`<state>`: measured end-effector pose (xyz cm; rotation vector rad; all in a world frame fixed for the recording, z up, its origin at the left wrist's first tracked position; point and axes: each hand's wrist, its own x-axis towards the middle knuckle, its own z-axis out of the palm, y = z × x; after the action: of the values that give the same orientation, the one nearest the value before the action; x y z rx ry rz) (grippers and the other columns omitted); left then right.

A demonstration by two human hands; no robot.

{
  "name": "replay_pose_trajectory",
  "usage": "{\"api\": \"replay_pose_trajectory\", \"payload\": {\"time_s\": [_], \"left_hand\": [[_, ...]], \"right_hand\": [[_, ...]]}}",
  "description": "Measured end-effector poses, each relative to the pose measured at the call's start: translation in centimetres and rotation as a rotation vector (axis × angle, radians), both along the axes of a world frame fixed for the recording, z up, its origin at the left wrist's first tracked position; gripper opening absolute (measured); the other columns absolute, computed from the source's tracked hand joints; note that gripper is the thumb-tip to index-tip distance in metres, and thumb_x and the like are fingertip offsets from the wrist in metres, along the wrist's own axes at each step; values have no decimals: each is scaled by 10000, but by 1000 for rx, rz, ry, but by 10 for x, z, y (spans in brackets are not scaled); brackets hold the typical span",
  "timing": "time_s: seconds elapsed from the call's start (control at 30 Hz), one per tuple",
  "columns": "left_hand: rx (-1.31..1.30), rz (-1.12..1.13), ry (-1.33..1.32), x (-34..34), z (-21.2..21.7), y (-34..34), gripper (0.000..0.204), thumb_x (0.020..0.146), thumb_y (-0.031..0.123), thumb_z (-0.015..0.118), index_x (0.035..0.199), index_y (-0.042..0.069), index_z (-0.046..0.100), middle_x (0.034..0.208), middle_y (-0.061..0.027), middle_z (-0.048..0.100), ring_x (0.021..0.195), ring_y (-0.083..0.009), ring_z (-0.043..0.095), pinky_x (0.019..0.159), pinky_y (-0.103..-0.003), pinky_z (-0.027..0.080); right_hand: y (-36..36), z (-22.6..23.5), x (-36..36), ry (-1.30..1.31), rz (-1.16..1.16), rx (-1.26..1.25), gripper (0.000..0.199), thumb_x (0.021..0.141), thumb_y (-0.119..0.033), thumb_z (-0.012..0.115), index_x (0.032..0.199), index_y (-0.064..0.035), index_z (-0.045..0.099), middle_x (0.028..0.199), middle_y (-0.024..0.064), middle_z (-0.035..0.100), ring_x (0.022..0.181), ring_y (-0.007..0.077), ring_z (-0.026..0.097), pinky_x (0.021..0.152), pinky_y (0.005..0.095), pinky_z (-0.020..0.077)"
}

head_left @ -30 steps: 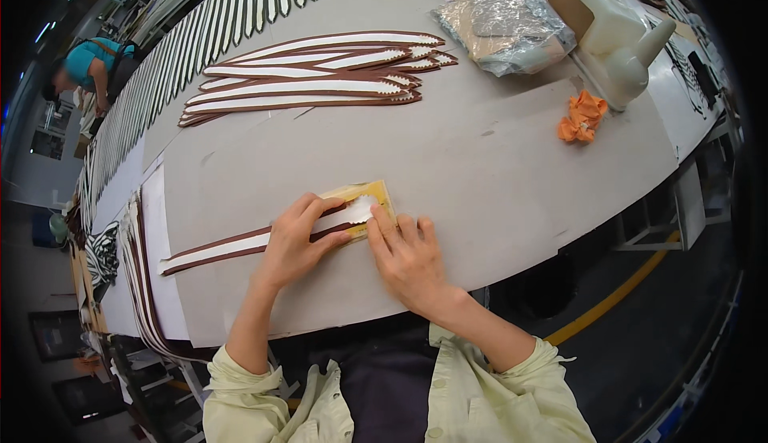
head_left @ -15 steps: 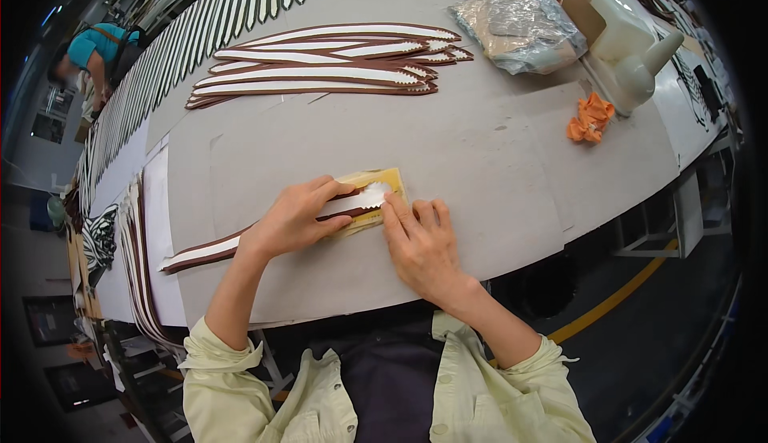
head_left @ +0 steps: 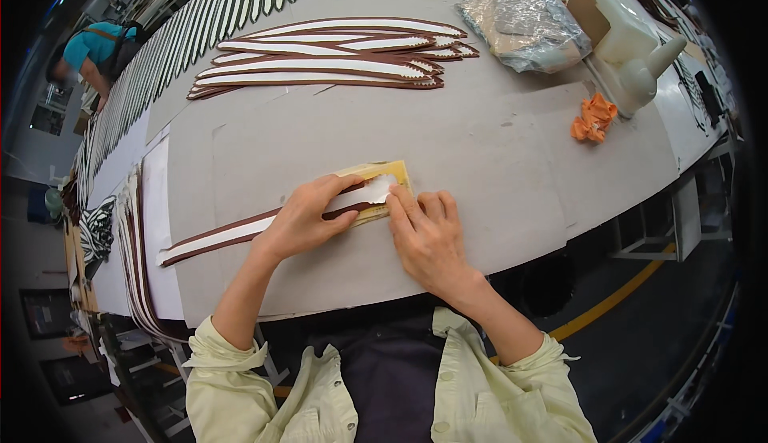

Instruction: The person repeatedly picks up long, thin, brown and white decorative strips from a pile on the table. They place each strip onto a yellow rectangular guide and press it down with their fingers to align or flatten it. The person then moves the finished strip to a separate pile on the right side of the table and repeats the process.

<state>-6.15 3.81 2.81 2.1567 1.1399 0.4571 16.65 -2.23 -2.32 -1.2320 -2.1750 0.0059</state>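
A long white strip with brown scalloped edges point(head_left: 232, 233) runs from the left of the table to a small yellow pad point(head_left: 399, 172). Over the pad, my left hand point(head_left: 308, 215) straddles the strip, its fingers on the far edge and its thumb on the near edge. At the strip's whitish tip, my right hand point(head_left: 428, 239) has its thumb and index fingertips pressed together at the material, the other fingers curled beside them. Whether a separate small piece lies under those fingertips is hidden.
Beyond my hands lies a pile of similar brown-edged strips point(head_left: 320, 65). Dark-edged strips point(head_left: 232, 19) line the far edge, and more hang at left point(head_left: 138, 251). At right are a plastic-wrapped package point(head_left: 524, 28), a crumpled orange piece point(head_left: 594, 118) and a whitish plastic container point(head_left: 628, 43). A person point(head_left: 100, 47) bends at far left.
My left hand has shifted slightly right along the strip. My right hand stays at its tip with a slight change of finger pose. The whole view has shifted a little.
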Motion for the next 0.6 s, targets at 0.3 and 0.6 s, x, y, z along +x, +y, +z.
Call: {"api": "replay_pose_trajectory", "payload": {"time_s": [0.3,0.6], "left_hand": [[474,-30,204,3,-7,-8,471,870,-27,726,1332,49,679,1106,-115,661,992,-303,642,831,-400,530],[500,111,108,-21,-30,-36,476,842,-71,706,1302,49,710,1207,-105,672,1039,-300,638,868,-397,564]], "right_hand": [[0,-3,0,-13,-5,11,444,807,-51,657,1234,69,649,1347,173,630,1032,299,577,1048,506,401],[0,-2,-3,-30,-10,10,428,808,-32,646,1225,65,646,1324,172,635,1026,299,577,1047,506,397]]}}
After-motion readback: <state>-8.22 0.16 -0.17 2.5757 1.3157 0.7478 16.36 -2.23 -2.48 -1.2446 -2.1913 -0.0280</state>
